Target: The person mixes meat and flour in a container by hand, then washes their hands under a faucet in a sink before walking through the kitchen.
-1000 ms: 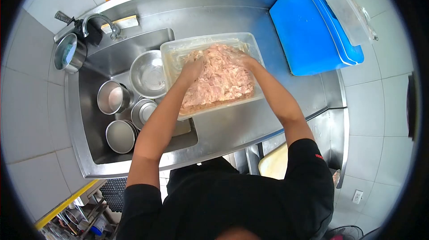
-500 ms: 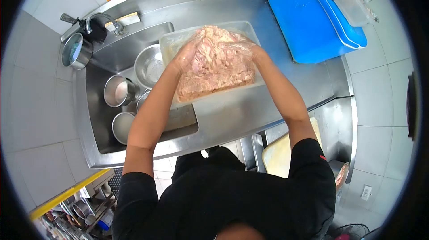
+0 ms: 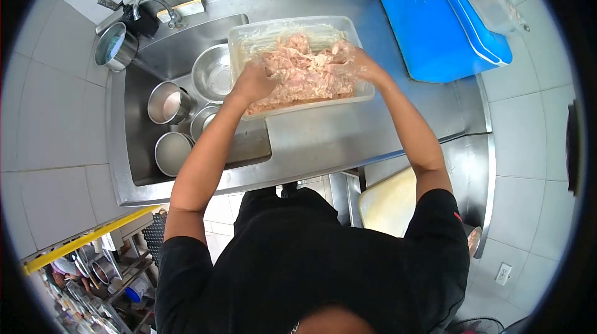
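A translucent plastic tub (image 3: 367, 92) straddles the sink's right edge and the steel counter. Inside it is a large pile of pale pink raw meat (image 3: 305, 79), coated with something wet. My left hand (image 3: 256, 80) presses into the left side of the pile, its fingers curled round some of the meat. On the other side, my right hand (image 3: 353, 63) grips meat near the tub's right wall. Both hands seem to wear thin clear gloves. Meat partly hides the fingertips.
Left of the tub, the sink (image 3: 140, 160) holds a metal bowl (image 3: 211, 76) and several steel pots, including one with pinkish liquid (image 3: 166, 102). A faucet (image 3: 155, 3) rises behind. A blue cooler box (image 3: 429, 29) stands at right, and a cutting board (image 3: 388, 203) lies below the counter.
Both hands have come lower and nearer, and the heaped meat has slumped, baring the tub's far end. The whole view has shifted slightly.
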Demonstrator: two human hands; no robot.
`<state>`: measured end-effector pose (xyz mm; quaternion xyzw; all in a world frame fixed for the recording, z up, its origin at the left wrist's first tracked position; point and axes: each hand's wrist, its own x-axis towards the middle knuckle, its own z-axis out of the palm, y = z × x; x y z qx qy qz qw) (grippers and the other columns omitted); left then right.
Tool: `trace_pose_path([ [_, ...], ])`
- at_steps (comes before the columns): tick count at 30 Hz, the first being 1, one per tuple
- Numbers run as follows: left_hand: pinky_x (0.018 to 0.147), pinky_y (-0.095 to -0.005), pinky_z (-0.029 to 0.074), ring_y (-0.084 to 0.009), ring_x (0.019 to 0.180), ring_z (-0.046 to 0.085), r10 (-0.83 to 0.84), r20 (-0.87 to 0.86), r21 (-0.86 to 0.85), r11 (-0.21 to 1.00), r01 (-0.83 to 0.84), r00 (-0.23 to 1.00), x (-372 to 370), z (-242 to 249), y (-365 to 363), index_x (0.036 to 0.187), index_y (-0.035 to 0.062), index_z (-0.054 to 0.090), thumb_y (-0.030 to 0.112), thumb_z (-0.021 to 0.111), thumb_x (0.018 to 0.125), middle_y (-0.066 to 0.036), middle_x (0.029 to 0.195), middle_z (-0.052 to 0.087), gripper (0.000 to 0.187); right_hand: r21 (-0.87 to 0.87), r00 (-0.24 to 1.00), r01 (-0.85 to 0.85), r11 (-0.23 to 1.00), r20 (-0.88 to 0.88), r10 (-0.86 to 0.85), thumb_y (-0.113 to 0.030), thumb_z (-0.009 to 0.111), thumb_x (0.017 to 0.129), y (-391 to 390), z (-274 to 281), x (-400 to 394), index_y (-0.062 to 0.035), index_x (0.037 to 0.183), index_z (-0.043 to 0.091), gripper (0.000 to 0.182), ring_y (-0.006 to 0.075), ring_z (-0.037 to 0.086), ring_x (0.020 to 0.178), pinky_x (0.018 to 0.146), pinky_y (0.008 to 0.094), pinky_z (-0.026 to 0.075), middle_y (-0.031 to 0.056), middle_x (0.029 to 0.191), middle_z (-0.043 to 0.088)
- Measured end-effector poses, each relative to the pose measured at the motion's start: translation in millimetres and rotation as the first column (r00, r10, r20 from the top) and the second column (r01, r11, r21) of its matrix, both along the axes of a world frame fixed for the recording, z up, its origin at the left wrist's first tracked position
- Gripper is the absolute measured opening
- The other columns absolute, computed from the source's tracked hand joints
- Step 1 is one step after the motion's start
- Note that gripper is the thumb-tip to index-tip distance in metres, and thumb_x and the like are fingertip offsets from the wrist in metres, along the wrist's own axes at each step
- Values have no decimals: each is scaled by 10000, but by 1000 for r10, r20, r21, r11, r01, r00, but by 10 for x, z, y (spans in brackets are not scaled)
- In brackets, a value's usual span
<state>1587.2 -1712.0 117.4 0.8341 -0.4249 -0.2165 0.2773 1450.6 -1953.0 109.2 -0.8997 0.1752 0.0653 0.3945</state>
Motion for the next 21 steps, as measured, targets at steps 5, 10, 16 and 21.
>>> trace_pose_path([
  [5,731,-323,459,-256,863,587,161,-251,260,961,-94,955,169,-412,-119,1048,-39,551,340,606,753,-173,885,617,483,218,898,312,925,-386,-212,-438,604,771,51,-84,175,-91,1347,243,764,243,397,1180,936,331,392,130,1340,332],
  [10,843,-295,441,-221,972,559,103,-490,-125,974,-187,866,214,-484,-272,1101,-41,520,289,699,687,-160,1053,582,558,471,969,238,850,-180,-171,-431,622,753,27,-643,638,-110,1357,233,787,252,358,1211,982,359,339,135,1356,308],
  [16,901,-290,397,-188,1036,485,-174,-757,-363,914,-184,630,305,-611,-437,1248,-9,361,166,737,656,-100,1156,508,723,697,967,203,687,-255,-27,-299,655,742,246,-337,894,-66,1321,314,711,198,498,1075,897,315,414,129,1207,491],
  [21,925,-288,370,-186,1039,478,-90,-571,-441,872,-212,816,180,-423,-378,1216,-18,398,110,719,657,-94,1165,501,657,735,996,56,676,11,-94,-111,650,740,176,-294,929,-67,1294,364,625,180,535,1008,841,277,449,109,1172,521],
])
